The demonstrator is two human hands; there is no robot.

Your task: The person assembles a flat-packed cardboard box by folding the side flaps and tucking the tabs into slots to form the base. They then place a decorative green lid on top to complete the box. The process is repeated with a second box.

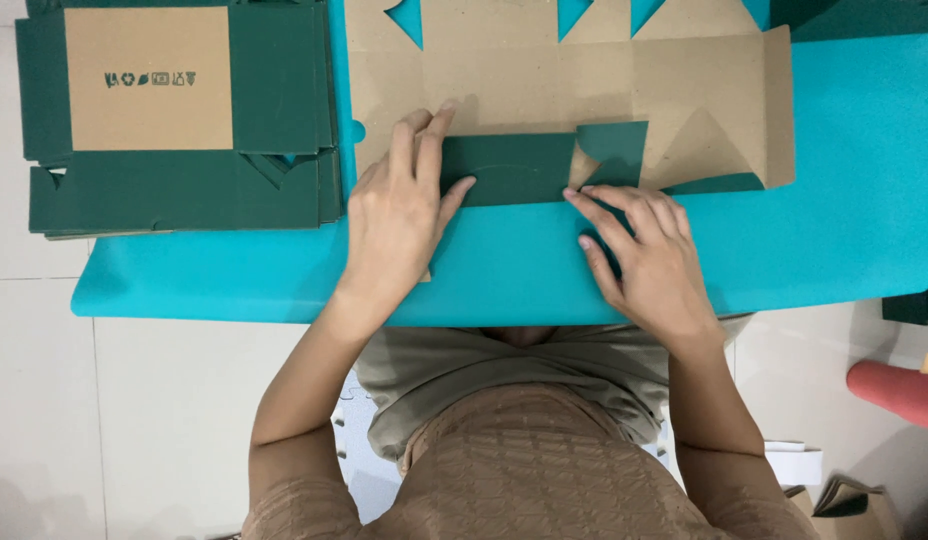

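Teal mat (834, 200) over white floor tiles carries a flat cardboard box blank (584, 90) at upper centre, where the left hand (399, 215) presses flat on its folded dark-green flap (509, 168) and the right hand (649, 255) rests spread, fingertips at the flap's edge, with a stack of green blanks (174, 120) at upper left.

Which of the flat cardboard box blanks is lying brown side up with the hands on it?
The spread-out blank in the middle of the teal mat, under both hands, left hand and right hand. The others sit stacked at the left, untouched, mostly green side up.
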